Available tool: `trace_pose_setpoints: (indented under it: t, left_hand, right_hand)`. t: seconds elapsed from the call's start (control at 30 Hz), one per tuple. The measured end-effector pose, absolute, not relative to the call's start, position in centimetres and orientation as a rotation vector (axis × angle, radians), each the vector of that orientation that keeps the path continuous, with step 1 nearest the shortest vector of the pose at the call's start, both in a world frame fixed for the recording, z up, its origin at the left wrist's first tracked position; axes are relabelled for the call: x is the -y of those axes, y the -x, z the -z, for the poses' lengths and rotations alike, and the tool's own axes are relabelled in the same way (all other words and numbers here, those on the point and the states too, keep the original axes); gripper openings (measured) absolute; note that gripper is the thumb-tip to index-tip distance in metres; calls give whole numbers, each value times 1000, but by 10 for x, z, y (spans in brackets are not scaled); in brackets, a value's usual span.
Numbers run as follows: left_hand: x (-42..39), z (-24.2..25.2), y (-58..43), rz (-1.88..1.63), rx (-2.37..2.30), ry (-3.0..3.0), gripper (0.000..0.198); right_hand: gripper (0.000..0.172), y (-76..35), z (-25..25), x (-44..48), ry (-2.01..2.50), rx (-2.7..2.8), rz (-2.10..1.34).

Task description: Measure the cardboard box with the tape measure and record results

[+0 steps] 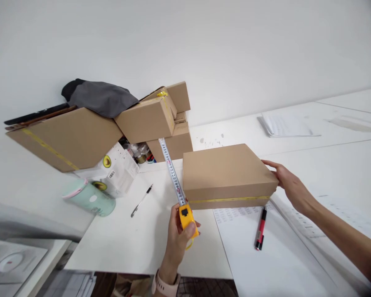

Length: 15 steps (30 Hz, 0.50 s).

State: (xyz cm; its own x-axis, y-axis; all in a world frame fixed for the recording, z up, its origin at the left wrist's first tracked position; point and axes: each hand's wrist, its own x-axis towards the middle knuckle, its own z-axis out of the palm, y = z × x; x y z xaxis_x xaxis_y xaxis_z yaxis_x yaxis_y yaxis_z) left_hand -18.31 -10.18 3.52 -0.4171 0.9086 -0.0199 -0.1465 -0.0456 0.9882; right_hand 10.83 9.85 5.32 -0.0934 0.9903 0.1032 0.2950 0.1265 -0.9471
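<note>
On white table (126,247): box (225,173), tape measure (185,215).

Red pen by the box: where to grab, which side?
Pinch the red pen mid-barrel from above, fingers left and right. It lies flat on the paper, long axis running toward the box, whose front crowds its far end.

On the white worktop (136,243): a leaning stack of cardboard boxes (151,119) at the rear with a grey garment (102,98) on top, a white carton (119,169) and a mint-green tumbler (91,198) on its side below, a black pen (141,201), a red marker (260,229) on a printed sheet (235,216), and stacked papers (284,125) far right.
</note>
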Motion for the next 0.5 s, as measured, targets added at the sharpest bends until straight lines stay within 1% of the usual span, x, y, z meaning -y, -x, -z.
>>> trace_pose_setpoints:
  t: [0.13, 0.23, 0.3, 0.4, 0.5]
  left_hand:
    - [85, -51, 193, -1649, -1325, -926, 61]
    - [71, -67, 206, -1711, -1265, -1025, 59]
    - [63, -75, 211, -1724, -1248, -1080, 57]
    - [59, -84, 208, -1728, -1267, -1082, 54]
    - [66, -90, 194, -1772, -1310, -1104, 55]
  right_hand:
    - [62, -98, -84, -90, 1260, 1628, -842]
    - [50, -85, -111, -101, 1323, 1606, -765]
    - [45, -77, -120, -110, 1356, 1602, -733]
    - [38, -67, -122, -122, 1365, 1667, -451]
    - [31, -58, -122, -134, 1210, 1789, -126]
